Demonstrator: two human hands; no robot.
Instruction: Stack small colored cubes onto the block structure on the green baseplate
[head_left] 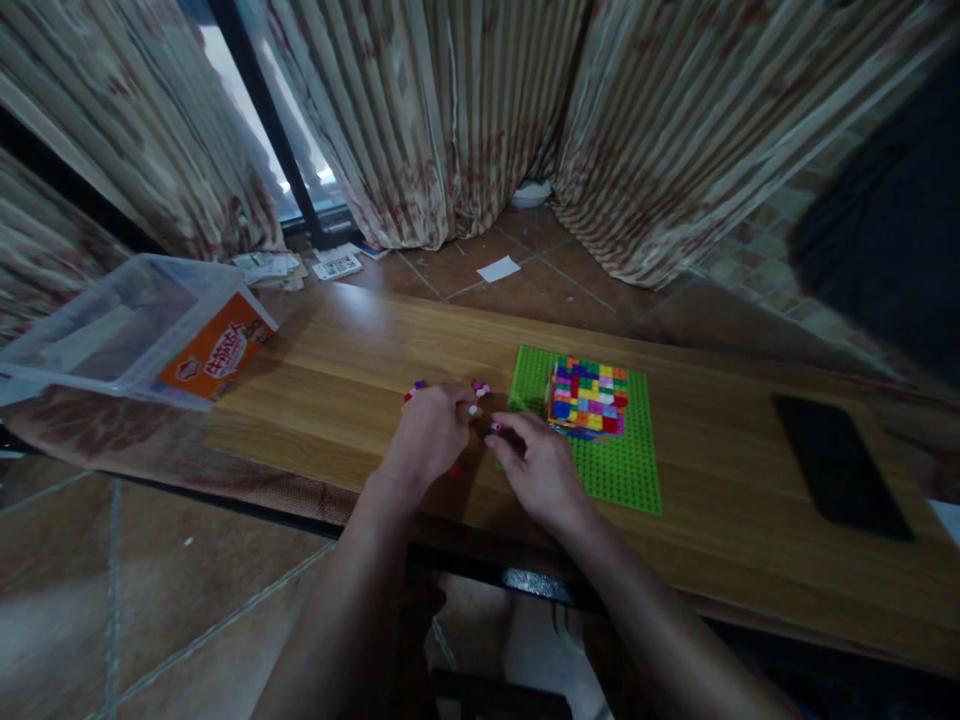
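My right hand (546, 468) pinches a small pink toy brick (496, 427) between thumb and forefinger, just left of the green baseplate (622, 485). On that plate stands a block built of many-coloured toy bricks (589, 395). My left hand (433, 432) is curled low over the table, fingers together and pointing right; what they hold, if anything, is hidden. At its fingertips is a white brick (474, 410). A few loose pink and white bricks (481, 388) lie just beyond, and a red brick (454, 468) shows below the hand. More coloured bricks (411, 393) peek out behind it.
A clear plastic box (112, 375) with an orange label stands at the table's left end. A black phone-like slab (840, 465) lies on the wooden table (727, 450) at right. Curtains (420, 120) hang behind, with papers (499, 269) on the tiled floor. A dark blurred shape (892, 220) fills the upper right.
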